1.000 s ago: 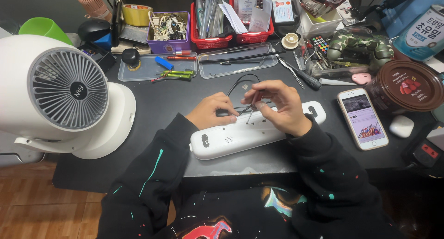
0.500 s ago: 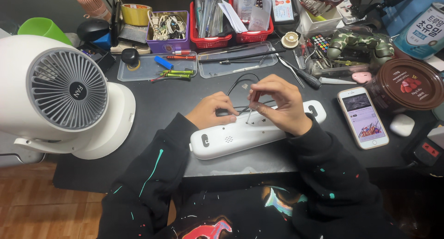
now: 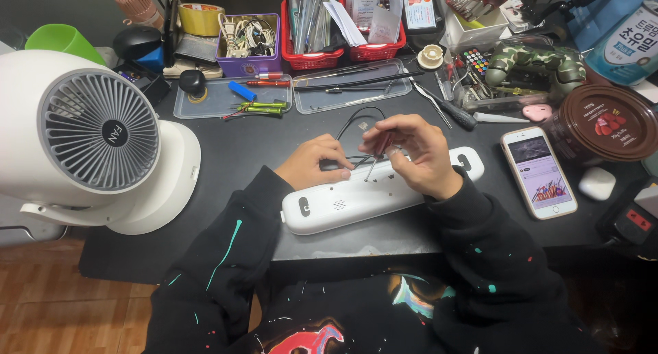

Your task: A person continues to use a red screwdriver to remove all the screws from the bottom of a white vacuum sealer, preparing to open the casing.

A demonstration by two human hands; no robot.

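Note:
A long white plastic device (image 3: 356, 200) lies face down on the black desk mat (image 3: 247, 148), with small holes along its back. My left hand (image 3: 317, 163) rests on its upper edge and presses it down. My right hand (image 3: 413, 150) holds a thin screwdriver (image 3: 378, 155) upright, its tip set at one of the holes near the middle. A black cable (image 3: 353, 119) loops out from behind both hands.
A white desk fan (image 3: 96, 138) stands at the left. A smartphone (image 3: 537, 170), a brown lidded jar (image 3: 602, 126) and a white earbud case (image 3: 597, 183) lie at the right. Clear trays with tools (image 3: 233, 100), red baskets (image 3: 343, 25) and a camouflage game controller (image 3: 531, 60) fill the back.
My right hand has turned slightly on the screwdriver, staying over the same spot. The left hand and the white device have kept their place.

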